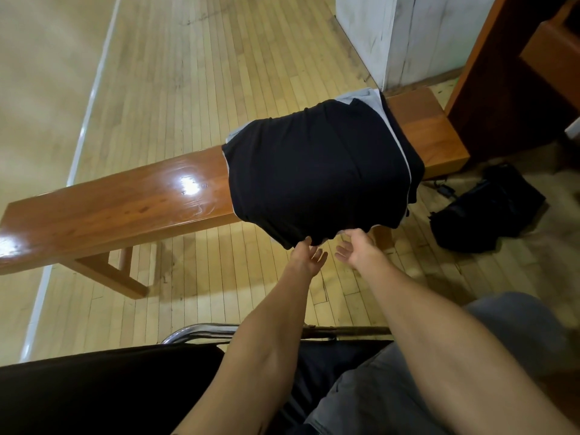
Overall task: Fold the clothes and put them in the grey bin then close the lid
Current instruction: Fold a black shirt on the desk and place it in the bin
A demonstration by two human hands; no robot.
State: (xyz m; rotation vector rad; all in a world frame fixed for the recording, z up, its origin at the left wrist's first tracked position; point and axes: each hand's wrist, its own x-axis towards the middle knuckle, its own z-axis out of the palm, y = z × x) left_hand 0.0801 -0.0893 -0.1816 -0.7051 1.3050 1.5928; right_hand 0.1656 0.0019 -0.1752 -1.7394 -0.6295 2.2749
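Note:
A black garment (317,171) lies spread over a wooden bench (125,208), its near edge hanging off the front. Grey cloth (364,95) shows under it at the far end and along the right side. My left hand (309,255) is at the hanging hem, thumb tip touching the cloth and fingers spread loosely. My right hand (353,249) is just to its right, with straight fingertips reaching the same hem and nothing pinched that I can see. No grey bin is in view.
A black bag (483,211) with a cable lies on the wooden floor right of the bench. A white pillar (405,36) and dark wooden furniture (514,73) stand behind the bench's right end. A chrome-framed chair (201,331) with dark cloth is at my knees.

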